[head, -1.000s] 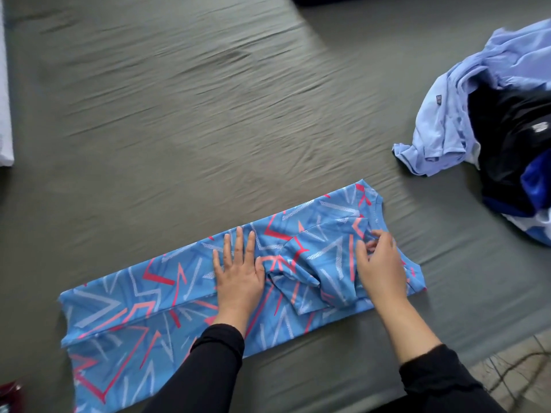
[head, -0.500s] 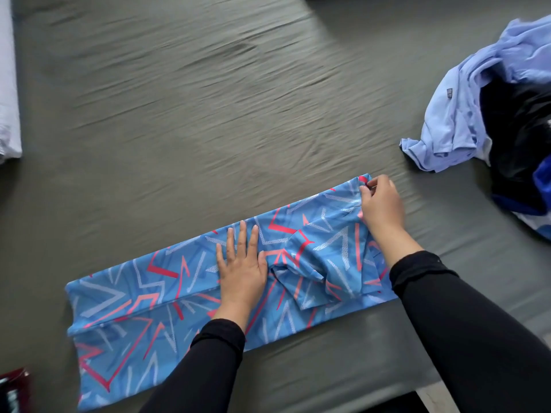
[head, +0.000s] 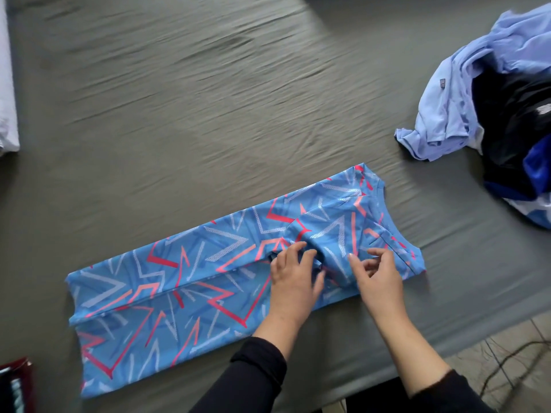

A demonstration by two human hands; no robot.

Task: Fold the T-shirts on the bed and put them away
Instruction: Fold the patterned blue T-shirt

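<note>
Mid-fold on the grey bed [head: 208,114]: I watch the left hand [head: 293,281] and right hand [head: 377,274] pinch the bunched sleeve of the patterned T-shirt [head: 185,281], lying lengthwise-folded near the edge. Next, I judge, flatten it, then fold across.

Patterned T-shirt [head: 185,281]: thin synthetic-looking knit cloth, smooth, faint sheen, mesh-textured print; bed sheet [head: 208,99]: grey matt woven cloth, finely wrinkled; pile of shirts [head: 465,93]: soft cloth, pale blue matt, black piece slightly glossy; sleeves [head: 256,374]: black matt knit
</note>
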